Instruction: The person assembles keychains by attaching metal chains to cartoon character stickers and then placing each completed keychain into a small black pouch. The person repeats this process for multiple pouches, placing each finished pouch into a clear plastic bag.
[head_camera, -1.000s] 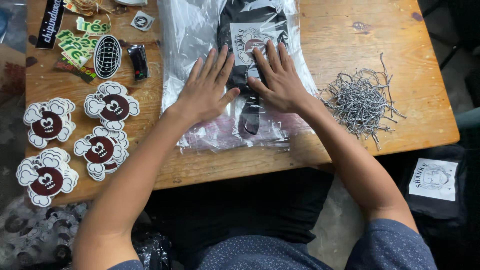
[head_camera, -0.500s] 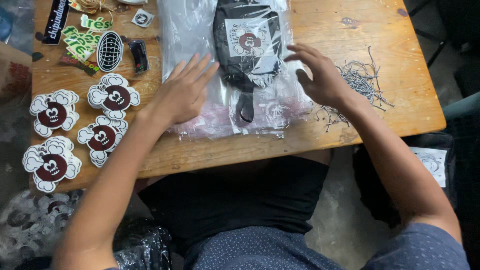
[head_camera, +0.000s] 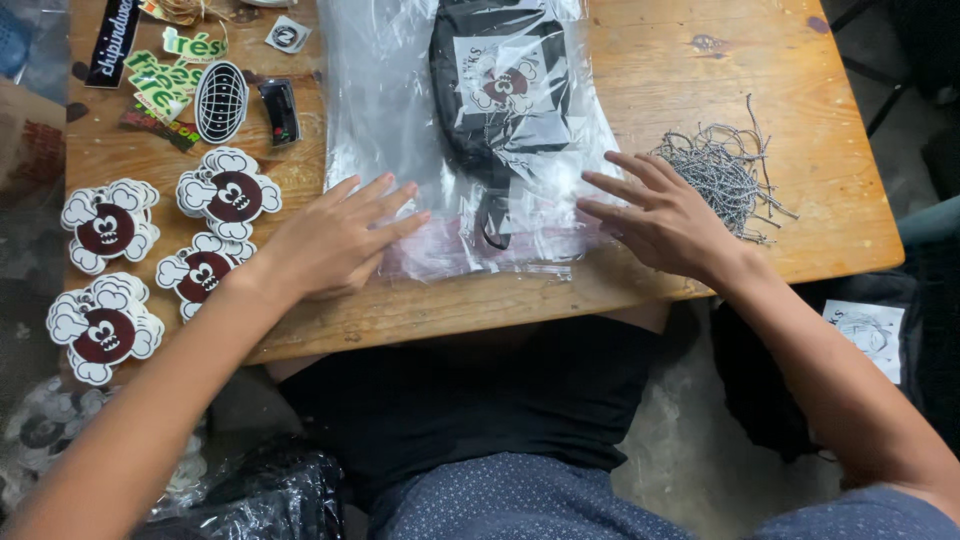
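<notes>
I am seeing a clear plastic bag lying flat on the wooden table, wrinkled and glossy, its near edge close to the table's front. Inside it is sitting a black pouch with a white card on top showing a dark red round figure; a black strap is trailing toward the bag's near end. My left hand is resting flat at the bag's left near corner, fingers spread and gripping nothing. My right hand is hovering at the bag's right edge, fingers open and splayed, just beside a tangle of grey strings. Stacks of flower-shaped stickers are lying to the left. Compared with a second ago, both hands are sitting farther apart, no longer pressing the bag's middle.
</notes>
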